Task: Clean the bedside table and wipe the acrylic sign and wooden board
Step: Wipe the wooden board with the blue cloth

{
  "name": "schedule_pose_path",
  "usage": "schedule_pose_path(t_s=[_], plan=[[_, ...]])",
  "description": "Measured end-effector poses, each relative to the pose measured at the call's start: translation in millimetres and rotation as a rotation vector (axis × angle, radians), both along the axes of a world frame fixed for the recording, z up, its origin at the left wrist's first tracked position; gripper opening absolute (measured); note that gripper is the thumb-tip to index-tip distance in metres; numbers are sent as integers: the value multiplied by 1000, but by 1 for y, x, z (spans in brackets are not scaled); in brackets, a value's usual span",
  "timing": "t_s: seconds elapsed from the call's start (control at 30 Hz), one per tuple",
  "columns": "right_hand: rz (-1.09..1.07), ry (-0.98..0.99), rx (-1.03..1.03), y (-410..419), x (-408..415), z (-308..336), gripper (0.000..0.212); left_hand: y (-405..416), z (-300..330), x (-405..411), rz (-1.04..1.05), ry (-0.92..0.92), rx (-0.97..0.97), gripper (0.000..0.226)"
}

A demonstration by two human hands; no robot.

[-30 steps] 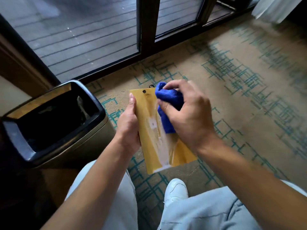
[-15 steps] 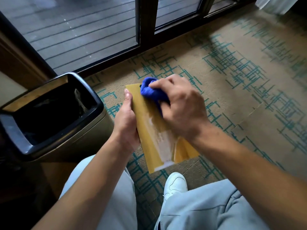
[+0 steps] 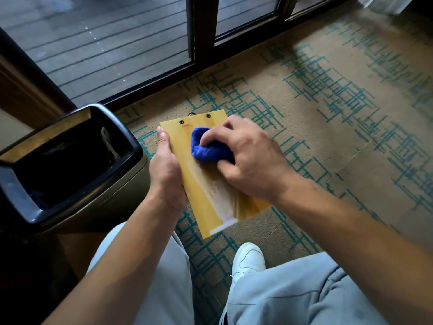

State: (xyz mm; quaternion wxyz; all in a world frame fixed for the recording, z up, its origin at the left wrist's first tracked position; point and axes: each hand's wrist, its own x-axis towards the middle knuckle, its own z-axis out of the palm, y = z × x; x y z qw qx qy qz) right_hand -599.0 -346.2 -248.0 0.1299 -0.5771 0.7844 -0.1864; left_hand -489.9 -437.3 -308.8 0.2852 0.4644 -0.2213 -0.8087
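I hold the wooden board (image 3: 199,184) up in front of me, over the carpet (image 3: 328,113), with my left hand (image 3: 165,170) clamped along its left edge, thumb lying up the face near the top corner. That grip keeps the board flat and tilted toward me so it does not swing away while I rub it. My right hand (image 3: 246,158) has its fingers (image 3: 210,137) curled round a bunched blue cloth (image 3: 208,146), pressing it onto the upper half of the board just below the two dark rivets (image 3: 195,119). Bunching the cloth gives me a firm pad to push with. A pale streak (image 3: 222,202) runs down the lower part of the board to its bottom edge; I judge that stretch is not yet wiped clean.

I seem to be seated, my light trousers (image 3: 293,296) and one white shoe (image 3: 248,259) showing below the board. To my left stands an open bin (image 3: 70,165) with a dark rim, close enough to catch anything I brush off. Ahead, the beige carpet with its teal line pattern meets a dark-framed glass door (image 3: 117,43), with grey decking beyond. Neither the bedside desk nor the acrylic sign is in view.
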Motion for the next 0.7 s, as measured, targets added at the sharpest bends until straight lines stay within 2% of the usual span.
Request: schedule_pose_path(t_s=[0.07, 0.13, 0.23, 0.3, 0.4, 0.7], plan=[[48, -43, 7, 1, 4, 0, 38, -4, 2, 0, -7, 3, -5, 76], [18, -107, -73, -1, 1, 4, 39, -5, 5, 1, -65, 34, -8, 80], [-151, -115, -308, -7, -16, 10, 42, -6, 8, 3, -116, 48, -45, 79], [-241, -79, -381, -11, -29, 12, 44, -5, 10, 3, -118, 9, -82, 71], [-266, -79, -362, -12, -37, 9, 45, -3, 9, 2, -109, -54, -113, 59], [-244, -71, -253, -9, -29, -2, 55, 6, 10, 3, -129, -41, -207, 59]])
